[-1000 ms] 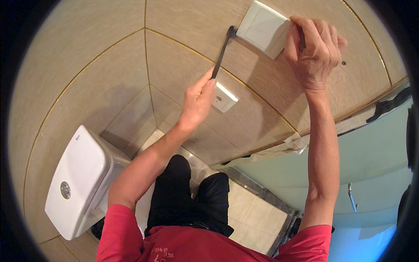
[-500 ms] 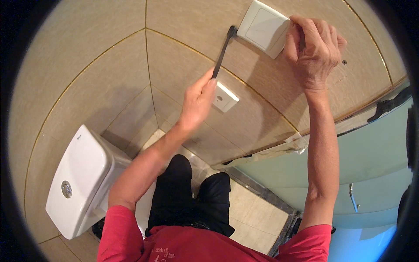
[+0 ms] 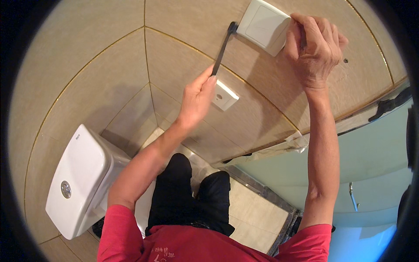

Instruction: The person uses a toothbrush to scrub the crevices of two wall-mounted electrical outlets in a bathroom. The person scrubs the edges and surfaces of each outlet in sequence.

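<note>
A white wall switch plate with one large rocker sits on the beige tiled wall at the top. My left hand is closed around the handle of a slim black brush, shaped like a toothbrush. Its dark bristle head meets the plate's left edge. At the plate's right edge, my right hand is closed with its fingers curled inward. Its fingertips are close against the plate, and whatever they may hold is hidden. Just beside my left hand, partly covered by it, is a lower white wall socket plate.
A white toilet with a round chrome flush button stands at the left. Pale green glass panels with a metal handle fill the right side. A torn strip of tape hangs at the wall's edge. A small dark hole marks the wall.
The brush and my left hand have shifted slightly upward along the plate's left edge. My right hand has stayed at the plate's right edge. The whole view has moved a little.
</note>
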### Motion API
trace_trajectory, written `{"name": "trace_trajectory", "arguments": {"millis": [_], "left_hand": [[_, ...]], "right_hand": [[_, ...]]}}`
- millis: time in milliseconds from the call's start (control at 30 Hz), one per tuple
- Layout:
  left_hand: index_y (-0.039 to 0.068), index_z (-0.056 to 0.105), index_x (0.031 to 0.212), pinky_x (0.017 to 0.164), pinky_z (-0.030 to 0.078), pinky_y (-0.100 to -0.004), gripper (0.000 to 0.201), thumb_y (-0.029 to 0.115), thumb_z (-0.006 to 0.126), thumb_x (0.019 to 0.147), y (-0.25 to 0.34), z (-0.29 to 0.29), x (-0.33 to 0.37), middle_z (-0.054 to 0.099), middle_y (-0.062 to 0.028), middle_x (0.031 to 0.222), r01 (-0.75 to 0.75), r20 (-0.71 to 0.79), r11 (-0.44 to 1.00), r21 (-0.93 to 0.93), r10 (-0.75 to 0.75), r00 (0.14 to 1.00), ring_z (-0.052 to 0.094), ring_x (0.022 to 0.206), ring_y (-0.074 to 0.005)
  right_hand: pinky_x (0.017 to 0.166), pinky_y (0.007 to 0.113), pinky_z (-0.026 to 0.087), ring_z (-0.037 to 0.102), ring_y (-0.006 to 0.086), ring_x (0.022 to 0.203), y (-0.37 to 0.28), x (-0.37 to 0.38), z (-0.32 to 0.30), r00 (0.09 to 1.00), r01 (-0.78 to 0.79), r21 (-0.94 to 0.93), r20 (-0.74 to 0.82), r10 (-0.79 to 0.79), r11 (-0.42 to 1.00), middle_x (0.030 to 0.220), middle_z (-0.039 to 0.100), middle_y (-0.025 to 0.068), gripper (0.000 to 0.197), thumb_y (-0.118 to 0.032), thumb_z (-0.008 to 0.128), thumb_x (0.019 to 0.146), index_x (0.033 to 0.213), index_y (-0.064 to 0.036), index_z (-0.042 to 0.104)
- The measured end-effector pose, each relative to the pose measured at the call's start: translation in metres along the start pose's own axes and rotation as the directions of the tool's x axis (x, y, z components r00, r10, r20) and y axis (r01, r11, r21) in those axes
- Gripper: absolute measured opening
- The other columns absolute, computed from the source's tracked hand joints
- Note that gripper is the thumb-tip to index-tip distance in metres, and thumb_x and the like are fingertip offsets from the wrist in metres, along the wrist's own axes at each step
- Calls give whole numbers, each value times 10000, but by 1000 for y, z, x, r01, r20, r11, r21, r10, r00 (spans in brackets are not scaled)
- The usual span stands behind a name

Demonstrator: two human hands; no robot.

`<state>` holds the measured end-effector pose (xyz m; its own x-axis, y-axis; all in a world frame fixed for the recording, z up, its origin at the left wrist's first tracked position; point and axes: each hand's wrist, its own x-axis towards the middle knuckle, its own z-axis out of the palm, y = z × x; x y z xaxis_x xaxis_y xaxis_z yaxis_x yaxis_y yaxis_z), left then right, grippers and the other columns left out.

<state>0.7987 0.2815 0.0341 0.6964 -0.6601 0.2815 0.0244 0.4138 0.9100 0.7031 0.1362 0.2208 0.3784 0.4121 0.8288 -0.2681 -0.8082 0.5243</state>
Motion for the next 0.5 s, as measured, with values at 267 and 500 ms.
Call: {"name": "trace_trajectory", "arguments": {"millis": [267, 500], "left_hand": [[67, 462, 1355, 482, 295, -180, 397, 173, 457, 972, 18, 8, 14, 347, 81, 657, -76, 29, 997, 28, 75, 997, 322, 573, -11], [106, 432, 1381, 416, 262, -172, 426, 256, 467, 983, -13, 0, -4, 331, 83, 625, -36, 27, 999, 15, 36, 999, 307, 514, -10]], "right_hand": [[731, 272, 366, 564, 136, 712, 1, -1, -1, 1000, 4, -18, 22, -3, 1000, 745, 590, -36, 182, -82, 679, 665, 832, -153, 671], [738, 280, 366, 564, 139, 715, 2, -1, 0, 1000, 18, -16, 18, -17, 1000, 744, 592, -33, 185, -89, 681, 666, 840, -153, 671]]}}
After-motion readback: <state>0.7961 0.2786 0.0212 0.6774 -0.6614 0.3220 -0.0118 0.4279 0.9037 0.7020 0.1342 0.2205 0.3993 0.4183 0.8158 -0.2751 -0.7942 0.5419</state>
